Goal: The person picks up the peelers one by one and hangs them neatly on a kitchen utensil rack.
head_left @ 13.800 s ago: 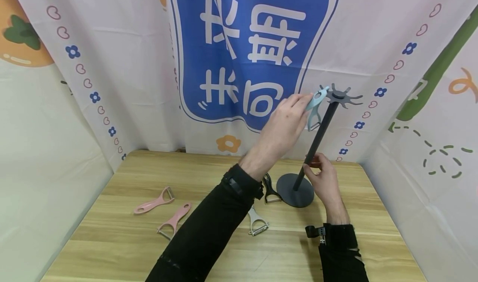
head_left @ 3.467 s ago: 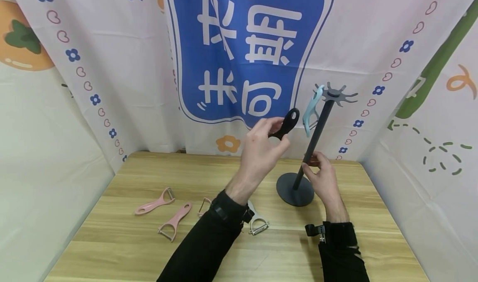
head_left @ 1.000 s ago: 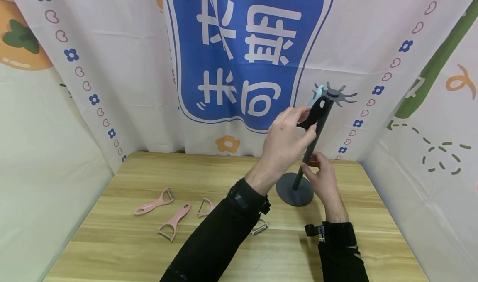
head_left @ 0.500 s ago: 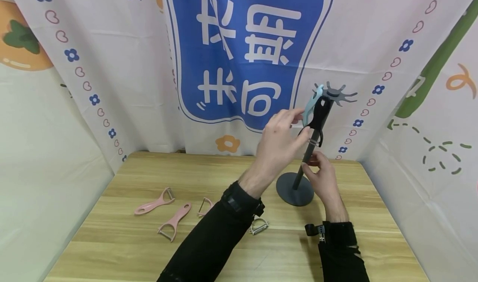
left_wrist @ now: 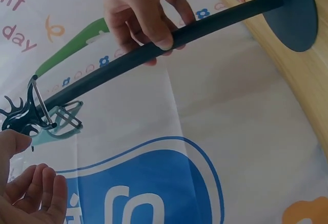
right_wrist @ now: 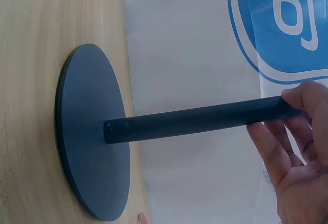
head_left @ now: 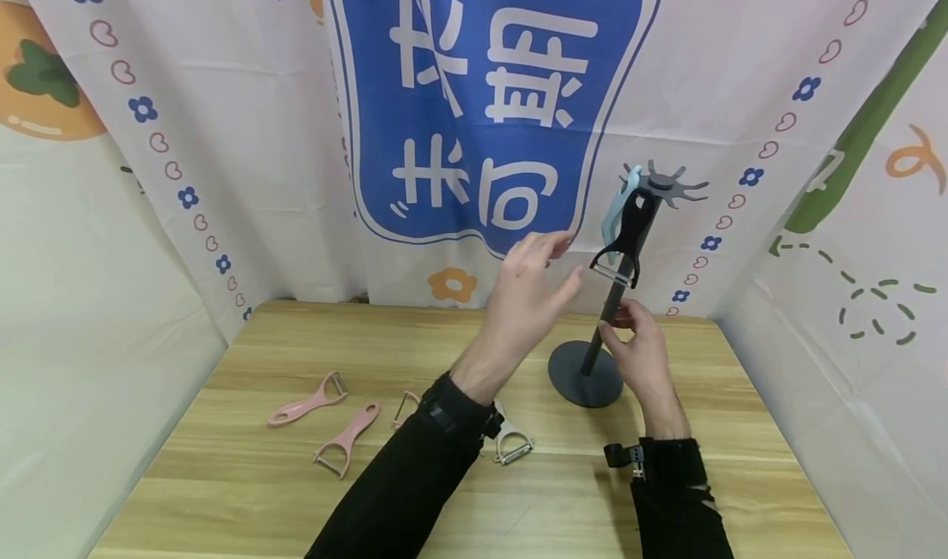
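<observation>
A dark grey stand with a ring of hooks at the top stands on the table. From its hooks hang a black peeler, blade end down, and a light blue peeler, partly behind it. My left hand is left of the peelers, fingers parted and holding nothing; in the left wrist view its fingers and thumb show near the hook end. My right hand grips the pole between thumb and fingers, below the peelers.
On the wooden table lie pink peelers, one of them mostly hidden behind the left forearm. A whitish peeler lies right of that forearm. Printed cloth hangs behind and beside the table.
The light blue peeler, in my left hand at first, now hangs on the stand. The black peeler has gone from the table to a hook; my left hand has let go and drawn back left.
</observation>
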Available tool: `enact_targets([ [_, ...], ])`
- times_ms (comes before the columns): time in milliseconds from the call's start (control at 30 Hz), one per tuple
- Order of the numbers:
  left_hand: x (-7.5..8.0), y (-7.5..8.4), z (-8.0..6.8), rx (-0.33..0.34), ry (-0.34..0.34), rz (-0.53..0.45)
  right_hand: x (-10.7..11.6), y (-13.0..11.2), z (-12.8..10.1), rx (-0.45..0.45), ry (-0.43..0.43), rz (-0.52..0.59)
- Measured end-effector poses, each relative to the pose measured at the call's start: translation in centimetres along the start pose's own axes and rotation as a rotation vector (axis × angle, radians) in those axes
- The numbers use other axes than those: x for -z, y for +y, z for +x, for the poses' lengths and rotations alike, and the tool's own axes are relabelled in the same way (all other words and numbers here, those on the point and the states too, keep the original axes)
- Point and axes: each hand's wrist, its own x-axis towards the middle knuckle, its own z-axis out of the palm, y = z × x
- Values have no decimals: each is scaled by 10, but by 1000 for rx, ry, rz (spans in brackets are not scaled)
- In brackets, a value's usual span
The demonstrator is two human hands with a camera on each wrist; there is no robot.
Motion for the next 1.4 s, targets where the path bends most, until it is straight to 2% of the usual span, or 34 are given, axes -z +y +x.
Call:
enact_targets([
  [233, 1, -15, -9, 34, 12, 15, -3, -3, -1, 6, 35, 17],
  [633, 6, -33, -22, 116, -6, 28, -12, -4, 0, 17, 99, 59],
  [933, 6, -48, -29, 149, -14, 28, -21, -10, -2, -24, 158, 72],
  [1200, 4, -59, -40, 173, -25, 27, -23, -15, -4, -54, 152, 65],
  [1400, 6, -65, -48, 207, -69, 51, -23, -14, -3, -50, 141, 67],
])
